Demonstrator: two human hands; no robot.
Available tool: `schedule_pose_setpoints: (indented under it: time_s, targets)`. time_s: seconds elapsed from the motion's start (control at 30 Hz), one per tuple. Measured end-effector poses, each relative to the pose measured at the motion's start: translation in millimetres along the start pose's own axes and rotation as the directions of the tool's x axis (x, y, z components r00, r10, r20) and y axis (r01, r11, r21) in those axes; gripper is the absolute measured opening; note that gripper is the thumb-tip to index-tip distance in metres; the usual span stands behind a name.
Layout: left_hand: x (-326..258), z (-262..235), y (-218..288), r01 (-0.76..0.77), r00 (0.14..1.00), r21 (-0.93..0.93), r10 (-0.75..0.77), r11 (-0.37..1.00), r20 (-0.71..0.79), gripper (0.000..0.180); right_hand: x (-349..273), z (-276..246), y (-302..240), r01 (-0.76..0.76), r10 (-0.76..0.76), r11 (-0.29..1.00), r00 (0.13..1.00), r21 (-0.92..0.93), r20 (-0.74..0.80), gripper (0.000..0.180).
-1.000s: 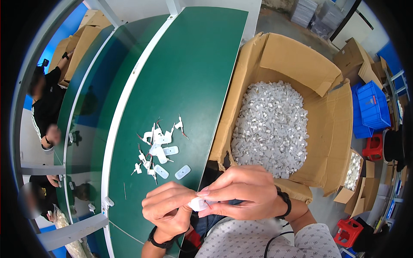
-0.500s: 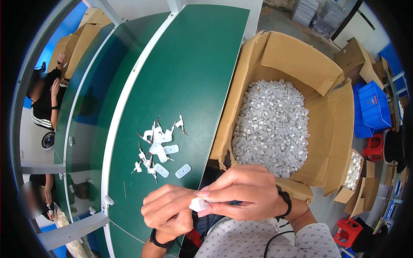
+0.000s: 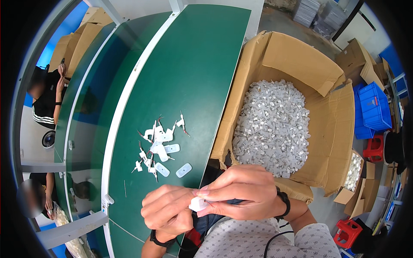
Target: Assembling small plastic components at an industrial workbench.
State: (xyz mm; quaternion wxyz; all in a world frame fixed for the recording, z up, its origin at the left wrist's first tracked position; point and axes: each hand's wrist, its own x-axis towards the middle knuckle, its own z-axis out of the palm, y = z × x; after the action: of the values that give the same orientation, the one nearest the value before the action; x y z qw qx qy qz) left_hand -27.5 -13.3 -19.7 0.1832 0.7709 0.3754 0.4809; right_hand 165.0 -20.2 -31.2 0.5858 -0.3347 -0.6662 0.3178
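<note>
Both hands meet over the near edge of the green table (image 3: pixel 172 64), around a small white plastic part (image 3: pixel 198 204). My left hand (image 3: pixel 167 208) is closed, its fingers curled against the part's left side. My right hand (image 3: pixel 241 193) pinches the same part between thumb and fingers. Fingertips hide much of it, so its exact kind does not show. Ahead on the table lies a loose pile of white plastic pieces (image 3: pixel 161 136) with short dark wires. Beside the pile rest pale oval pieces, one of them a flat oval plate (image 3: pixel 183 170) set apart. A thin rod (image 3: pixel 125 188) lies farther left.
Right of the table stands a large open cardboard box (image 3: pixel 297 43) holding many small white pieces (image 3: pixel 271 129). Blue crates (image 3: pixel 374 105) and red stools (image 3: pixel 348 232) are at the far right. Across a white rail (image 3: pixel 124 103), two other people (image 3: pixel 45 94) sit at left.
My hands stay almost still around the white part. Across the table, the far person's hands have come together and hold a small dark thing.
</note>
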Motion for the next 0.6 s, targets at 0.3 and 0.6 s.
schedule_pose_setpoints:
  time_s: [0.3,0.6]
  targets:
    - [3.8,-1.0,-4.0,0.093,0.995,-0.233,-0.081,0.968,0.060,0.026,6.7,-5.1,-0.9,0.034,-0.035,0.998,0.999,0.048,0.022,0.028]
    - [5.9,-2.6,0.5,0.113,0.993,-0.176,-0.107,0.978,0.045,0.028,5.6,-2.5,-5.0,-0.001,0.001,1.000,1.000,0.012,0.012,0.028]
